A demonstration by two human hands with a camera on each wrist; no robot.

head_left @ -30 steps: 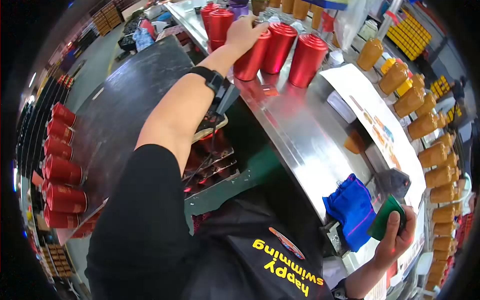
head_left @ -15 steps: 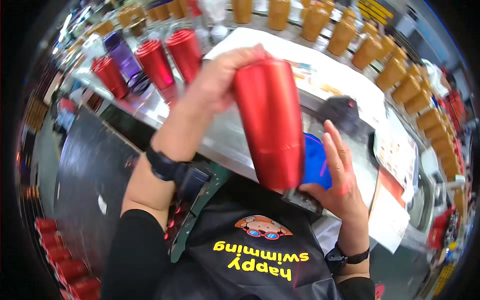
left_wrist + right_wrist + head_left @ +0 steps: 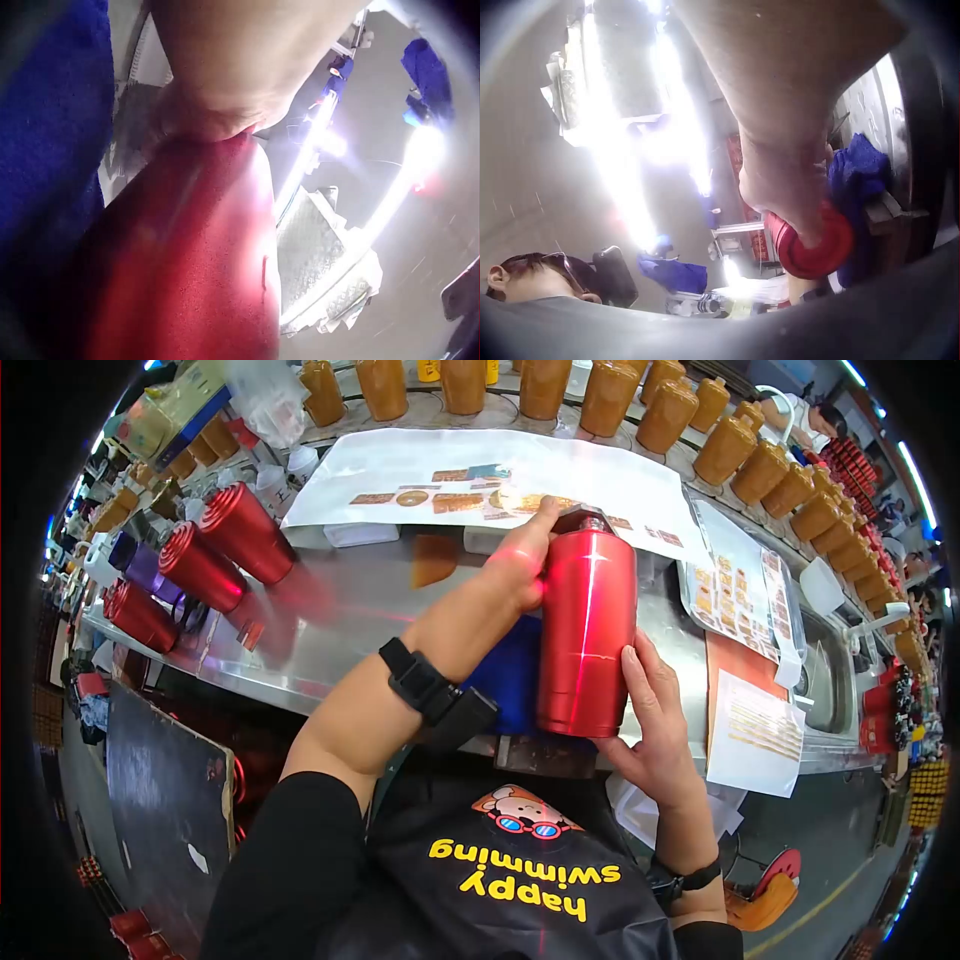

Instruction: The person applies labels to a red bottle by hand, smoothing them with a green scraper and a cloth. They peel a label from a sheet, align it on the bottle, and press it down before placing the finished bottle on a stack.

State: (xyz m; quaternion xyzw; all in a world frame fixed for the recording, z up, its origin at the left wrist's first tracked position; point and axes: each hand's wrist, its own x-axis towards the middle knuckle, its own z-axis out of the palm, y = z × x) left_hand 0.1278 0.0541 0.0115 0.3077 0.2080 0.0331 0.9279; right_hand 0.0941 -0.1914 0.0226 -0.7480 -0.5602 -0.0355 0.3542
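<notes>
A red metal bottle [image 3: 586,635] is held upright over the near edge of the steel counter [image 3: 370,610], just in front of a blue cloth [image 3: 508,672]. Its upper part is gripped by the left hand [image 3: 518,568], fingers curled round the top; its lower side is clasped by the right hand [image 3: 655,715]. "happy swimming" is printed in yellow on the black apron [image 3: 520,875]. More red bottles [image 3: 215,545] lie on the counter to the left, well apart.

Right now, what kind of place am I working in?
Probably a factory or workshop line for metal bottles. Many alike red bottles and tan ones stand in rows along a steel bench, with sheets of labels beside the red bottle both hands hold.
</notes>
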